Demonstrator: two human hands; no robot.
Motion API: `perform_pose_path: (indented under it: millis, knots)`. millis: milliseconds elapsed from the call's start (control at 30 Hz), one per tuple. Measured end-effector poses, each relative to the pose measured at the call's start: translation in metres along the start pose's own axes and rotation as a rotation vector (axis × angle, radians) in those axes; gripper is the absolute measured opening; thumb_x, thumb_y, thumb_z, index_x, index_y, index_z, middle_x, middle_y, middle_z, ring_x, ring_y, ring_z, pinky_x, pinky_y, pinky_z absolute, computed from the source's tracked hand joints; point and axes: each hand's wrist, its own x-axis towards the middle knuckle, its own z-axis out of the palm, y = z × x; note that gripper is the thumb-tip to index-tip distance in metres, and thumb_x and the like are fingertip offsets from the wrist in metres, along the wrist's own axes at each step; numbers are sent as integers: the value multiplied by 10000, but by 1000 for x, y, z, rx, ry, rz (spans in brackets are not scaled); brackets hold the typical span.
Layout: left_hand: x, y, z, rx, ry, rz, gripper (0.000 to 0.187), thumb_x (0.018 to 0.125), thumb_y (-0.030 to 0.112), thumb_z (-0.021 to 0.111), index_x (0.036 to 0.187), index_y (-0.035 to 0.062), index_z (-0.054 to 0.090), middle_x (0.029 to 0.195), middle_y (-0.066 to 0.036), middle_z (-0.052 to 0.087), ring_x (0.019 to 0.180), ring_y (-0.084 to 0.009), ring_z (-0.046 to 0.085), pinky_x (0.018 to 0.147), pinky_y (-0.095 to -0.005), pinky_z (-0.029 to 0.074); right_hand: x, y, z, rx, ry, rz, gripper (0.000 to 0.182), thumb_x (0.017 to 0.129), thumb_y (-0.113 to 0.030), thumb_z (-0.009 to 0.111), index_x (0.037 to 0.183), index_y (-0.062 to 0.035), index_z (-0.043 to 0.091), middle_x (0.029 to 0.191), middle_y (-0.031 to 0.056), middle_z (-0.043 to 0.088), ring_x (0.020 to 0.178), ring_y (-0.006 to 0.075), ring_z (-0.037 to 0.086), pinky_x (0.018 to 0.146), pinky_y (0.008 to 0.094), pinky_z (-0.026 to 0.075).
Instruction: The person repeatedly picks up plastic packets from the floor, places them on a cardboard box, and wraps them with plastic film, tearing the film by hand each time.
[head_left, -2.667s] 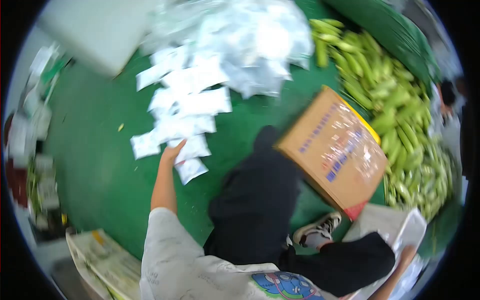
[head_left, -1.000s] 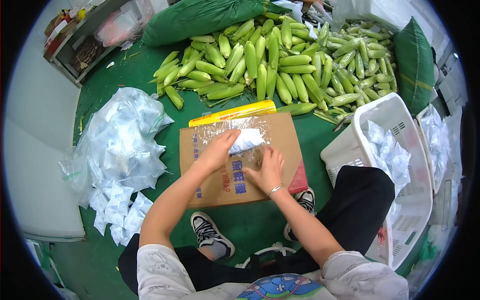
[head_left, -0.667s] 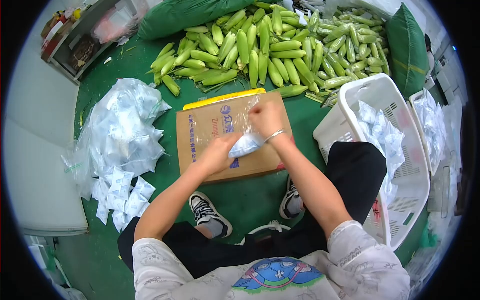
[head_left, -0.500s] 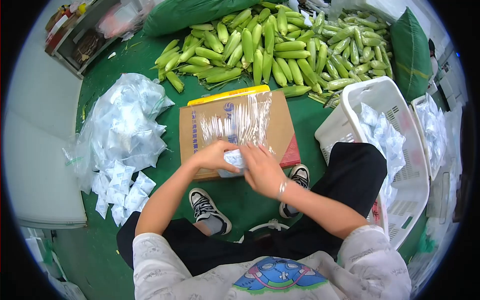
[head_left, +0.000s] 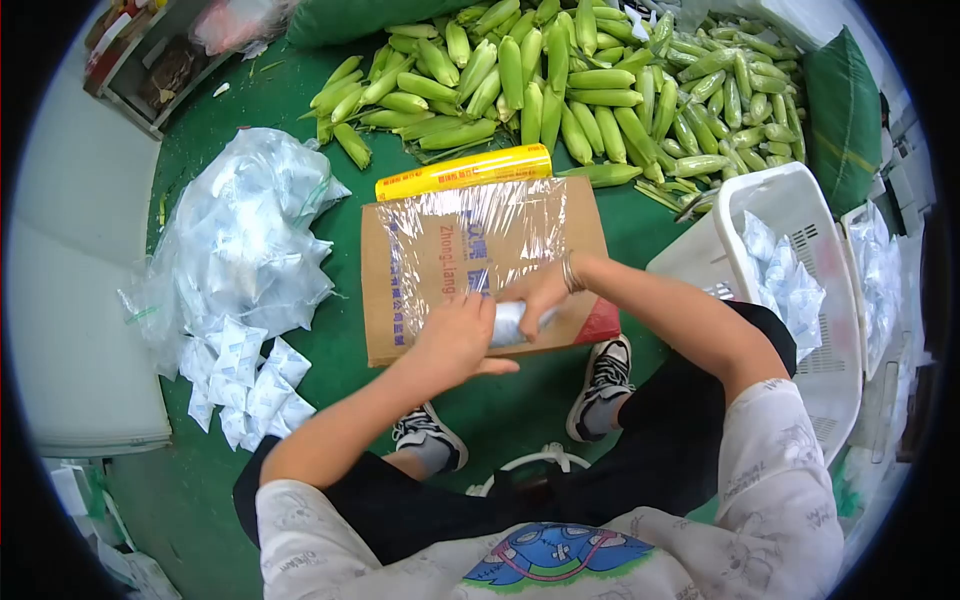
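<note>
A cardboard box with clear film stretched over its top lies in front of me. Near its front edge is a white and blue packet, which looks wrapped in film. My right hand is closed around the packet's right end. At the packet's left side is my left hand, its thumb stretched out and its fingers spread on the film, holding nothing. A yellow roll lies along the box's far edge.
A clear bag of white packets stands at left, with loose packets beside it. Corn cobs are heaped at the back, wrapped ones to the right. A white basket holding packets is at right, near a green sack.
My right hand has moved right and turned with the packet, while my left hand has moved down and lies apart from it. The view has shifted, showing more of the yellow roll.
</note>
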Motion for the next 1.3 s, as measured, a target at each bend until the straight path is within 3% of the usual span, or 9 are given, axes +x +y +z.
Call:
perform_pose_path:
  millis: [300,367,500,700,833,900,1000,1133,1300]
  knots:
    - [46,-69,59,-641,-321,-186,609,834,577,604,1087,24,640,762,-148,675,649,-245,650,611,-376,511,31,29,-38,296,153,-276,565,945,-385,481,1376,-22,438,1445,126,400,1328,214,357,1101,292,250]
    - [26,-35,77,-1637,-482,-727,612,874,578,556,1114,18,624,952,-109,679,772,-184,643,687,-330,524,36,32,-20,256,267,-185,591,963,-369,460,1404,14,370,1465,126,377,1358,213,327,1111,293,242]
    - [-13,38,81,-1490,-1281,-791,805,860,654,503,1349,15,467,1344,-130,498,1183,-196,501,977,-339,418,43,30,25,215,418,-341,679,945,-375,488,1450,12,252,1467,153,369,1369,245,320,1116,317,241]
    - [-102,118,174,-1657,-1392,-686,659,902,539,539,1358,67,475,1311,-69,537,1059,-108,568,896,-254,465,41,10,80,-127,902,-182,745,866,-496,536,1446,-84,312,1435,219,371,1367,301,308,1118,413,215]
    - [-118,79,200,-3076,-796,-638,602,923,594,403,1173,71,568,1018,-127,648,665,-170,601,491,-296,473,-11,-2,133,952,566,-422,548,908,-475,527,1252,-49,550,1198,175,603,1140,237,555,1008,354,391]
    - [-77,49,181,-2623,-697,92,693,928,644,271,1158,57,559,940,-189,651,623,-216,590,411,-338,439,-2,-31,162,570,1275,-287,308,946,-298,538,1007,-4,606,834,131,651,860,161,607,822,316,467]
    - [-65,103,58,-2283,155,-872,574,952,518,377,1137,1,543,937,-216,652,720,-272,648,626,-375,526,17,-6,142,712,1484,-256,342,921,-325,563,961,13,601,748,154,638,719,238,609,707,383,477]
    - [-51,122,40,-677,1079,-920,341,954,250,454,1114,-42,530,912,-232,647,758,-322,641,690,-403,488,16,-55,128,505,1692,55,393,908,-317,545,1099,27,531,746,229,618,618,361,564,633,444,463]
    - [-38,33,112,-1603,1208,-1272,319,925,259,485,1023,-19,606,824,-148,664,685,-262,633,628,-401,493,-7,-137,162,-742,1360,113,767,732,-254,719,1397,-78,379,1361,319,392,1001,440,574,802,465,496]
